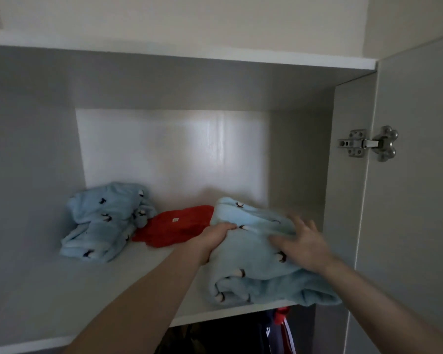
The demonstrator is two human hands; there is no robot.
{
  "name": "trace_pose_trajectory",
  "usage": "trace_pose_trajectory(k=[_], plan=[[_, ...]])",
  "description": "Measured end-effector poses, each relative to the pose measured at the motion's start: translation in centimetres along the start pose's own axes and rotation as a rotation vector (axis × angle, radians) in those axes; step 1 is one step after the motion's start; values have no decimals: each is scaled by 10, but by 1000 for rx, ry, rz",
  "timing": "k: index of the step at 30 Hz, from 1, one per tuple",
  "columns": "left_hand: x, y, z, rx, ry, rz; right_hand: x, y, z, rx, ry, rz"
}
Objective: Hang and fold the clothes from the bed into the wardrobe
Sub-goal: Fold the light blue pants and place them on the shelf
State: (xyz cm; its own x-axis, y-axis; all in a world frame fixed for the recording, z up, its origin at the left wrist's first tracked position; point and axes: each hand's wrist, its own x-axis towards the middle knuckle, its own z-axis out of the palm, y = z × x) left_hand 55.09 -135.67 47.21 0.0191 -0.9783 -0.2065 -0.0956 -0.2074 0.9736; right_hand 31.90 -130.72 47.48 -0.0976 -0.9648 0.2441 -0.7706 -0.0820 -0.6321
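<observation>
A folded light-blue fleece garment (253,272) with small penguin prints lies on the right of the wardrobe shelf (92,284), its front edge hanging slightly over the shelf lip. My left hand (215,237) grips its left edge. My right hand (302,242) rests flat on top of it, fingers spread and blurred. A red folded garment (177,227) lies behind it in the middle. A second light-blue penguin-print garment (105,221) sits folded at the left rear.
The open wardrobe door (414,175) with a metal hinge (368,144) stands at the right. Dark clothes (241,335) hang below the shelf. The wardrobe's top panel (189,60) runs overhead.
</observation>
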Motion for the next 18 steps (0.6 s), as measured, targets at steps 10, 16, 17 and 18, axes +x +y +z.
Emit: trace_pose_trajectory(k=[10, 16, 17, 18], plan=[[76, 7, 38, 29, 34, 75, 33, 20, 67, -494, -84, -89], [112, -1, 21, 327, 134, 258, 96, 35, 82, -590, -103, -84], [115, -8, 12, 433, 208, 335, 106, 37, 85, -593, -112, -81], [119, -17, 1, 568, 293, 415, 117, 37, 87, -591, -120, -82]])
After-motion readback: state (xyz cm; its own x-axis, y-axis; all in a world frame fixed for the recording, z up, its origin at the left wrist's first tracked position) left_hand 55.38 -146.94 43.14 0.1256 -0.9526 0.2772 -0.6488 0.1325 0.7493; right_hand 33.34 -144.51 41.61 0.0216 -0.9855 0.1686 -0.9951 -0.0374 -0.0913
